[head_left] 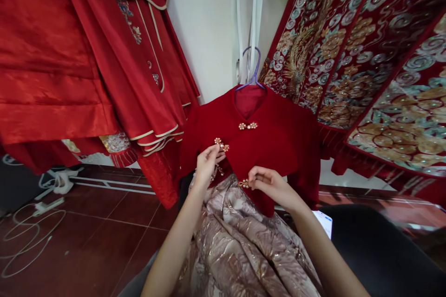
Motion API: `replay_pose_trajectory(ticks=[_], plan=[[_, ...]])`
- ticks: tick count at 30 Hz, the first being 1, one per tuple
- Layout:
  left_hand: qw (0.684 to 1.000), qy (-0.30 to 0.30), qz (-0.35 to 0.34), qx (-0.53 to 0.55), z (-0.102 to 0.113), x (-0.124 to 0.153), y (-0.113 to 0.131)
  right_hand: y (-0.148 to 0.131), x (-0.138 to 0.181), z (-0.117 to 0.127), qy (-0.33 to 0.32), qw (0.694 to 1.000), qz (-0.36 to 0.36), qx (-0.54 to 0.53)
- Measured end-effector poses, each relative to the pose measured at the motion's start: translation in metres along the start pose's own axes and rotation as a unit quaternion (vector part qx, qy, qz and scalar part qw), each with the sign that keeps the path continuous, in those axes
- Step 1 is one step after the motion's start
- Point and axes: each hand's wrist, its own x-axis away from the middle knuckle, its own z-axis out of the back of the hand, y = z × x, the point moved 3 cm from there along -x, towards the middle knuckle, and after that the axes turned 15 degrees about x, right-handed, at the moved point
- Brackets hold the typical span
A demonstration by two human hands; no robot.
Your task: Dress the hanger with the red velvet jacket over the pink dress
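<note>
While red jacket (278, 144) is hanging centre-frame, left hand (207, 163) is pinching left clasp (226, 147), right hand (273, 185) pinching lower clasp (243, 183); clasps are seemingly being worked, next move calling for steady fingertip control.

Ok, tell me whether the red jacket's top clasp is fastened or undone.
Fastened, it appears: on the red jacket, both flower-shaped halves of the top clasp meet.

We count 1 L. hand (208, 162) + 1 R. hand (273, 185), 2 tot.; 1 red jkt. (272, 148) on 1 purple hgr. (257, 72); 1 upper clasp (248, 126) w/ 2 flower heads; 1 phone (324, 223); 1 pwr. strip (49, 206).
</note>
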Motion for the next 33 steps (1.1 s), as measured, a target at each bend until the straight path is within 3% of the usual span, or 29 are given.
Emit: replay_pose_trajectory(ticks=[5, 13, 19, 23, 28, 31, 33], plan=[[0.998, 0.001, 0.049, 0.039, -0.007, -0.002, 0.000, 0.002, -0.002, -0.004, 0.006, 1.000, -0.004, -0.005], [0.998, 0.042, -0.031, -0.039, -0.006, -0.005, 0.002, 0.002, -0.001, -0.008, 0.014, 1.000, -0.004, 0.023], [0.998, 0.060, -0.019, 0.004, -0.010, -0.003, 0.004, 0.003, -0.001, -0.009, 0.013, 1.000, -0.002, 0.013], [1.000, 0.030, -0.006, 0.004, -0.011, -0.002, 0.004, 0.003, -0.001, -0.010, 0.014, 1.000, -0.003, 0.010], [0.999, 0.034, 0.020, -0.032, -0.012, -0.005, -0.001, 0.002, -0.002, -0.009, 0.014, 1.000, 0.000, 0.018], [0.994, -0.014, 0.044, -0.101, -0.021, -0.008, 0.000, 0.001, 0.001, -0.004, -0.021, 0.999, 0.005, 0.028], [0.980, -0.070, -0.015, -0.183, -0.032, -0.009, 0.008, 0.001, 0.005, 0.003, -0.065, 0.997, 0.005, 0.043]])
